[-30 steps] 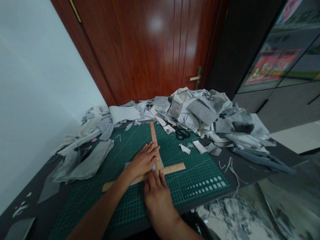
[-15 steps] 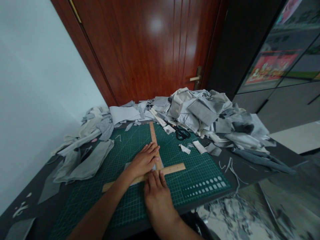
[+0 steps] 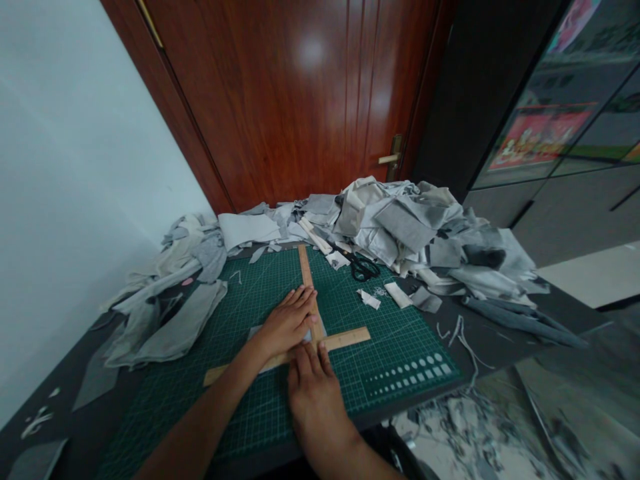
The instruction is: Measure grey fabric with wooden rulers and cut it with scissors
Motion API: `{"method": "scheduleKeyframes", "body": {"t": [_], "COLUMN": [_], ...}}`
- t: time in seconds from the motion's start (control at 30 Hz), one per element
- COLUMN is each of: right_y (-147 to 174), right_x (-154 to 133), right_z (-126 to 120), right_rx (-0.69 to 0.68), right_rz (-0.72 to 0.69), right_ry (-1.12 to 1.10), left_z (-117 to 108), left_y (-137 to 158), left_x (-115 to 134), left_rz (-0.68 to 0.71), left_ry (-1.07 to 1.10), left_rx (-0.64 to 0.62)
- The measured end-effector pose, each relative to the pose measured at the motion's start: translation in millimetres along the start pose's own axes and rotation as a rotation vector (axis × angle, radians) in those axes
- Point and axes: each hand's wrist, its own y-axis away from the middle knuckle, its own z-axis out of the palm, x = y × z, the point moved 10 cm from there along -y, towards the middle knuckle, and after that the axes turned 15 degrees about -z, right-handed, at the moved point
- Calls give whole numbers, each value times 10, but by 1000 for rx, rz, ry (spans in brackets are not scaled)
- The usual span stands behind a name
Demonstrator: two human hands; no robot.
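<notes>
Two wooden rulers cross on the green cutting mat, one pointing away from me [image 3: 306,267] and one lying sideways [image 3: 347,337]. Beneath them is a piece of pale grey cloth [image 3: 254,331], mostly covered by my hands and the rulers. My left hand [image 3: 287,320] lies flat, fingers stretched out, pressing beside and on the far-pointing ruler. Close to the crossing, my right hand [image 3: 316,387] rests palm down with its outstretched fingertips on the sideways ruler. The cutting mat [image 3: 250,287] lies on the dark table.
Black-handled scissors [image 3: 364,268] lie at the mat's far edge beside a large heap of cloth scraps [image 3: 405,223]. More cloth pieces [image 3: 185,320] lie on the left. Small white scraps [image 3: 369,299] and loose threads [image 3: 463,333] are to the right. A wooden door [image 3: 295,100] stands behind.
My left hand's fingertips have shifted very slightly left along the ruler. Otherwise both hands and the rulers keep their places; the view has tilted a little.
</notes>
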Motion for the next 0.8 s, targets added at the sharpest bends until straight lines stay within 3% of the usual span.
{"method": "scheduleKeyframes", "body": {"t": [0.8], "right_y": [1], "right_x": [-7], "right_z": [20], "right_rx": [-14], "right_rz": [-7], "right_ry": [11], "left_z": [-30], "left_y": [3], "left_x": [26], "left_rz": [-20], "left_ry": [-9], "left_rx": [-44]}}
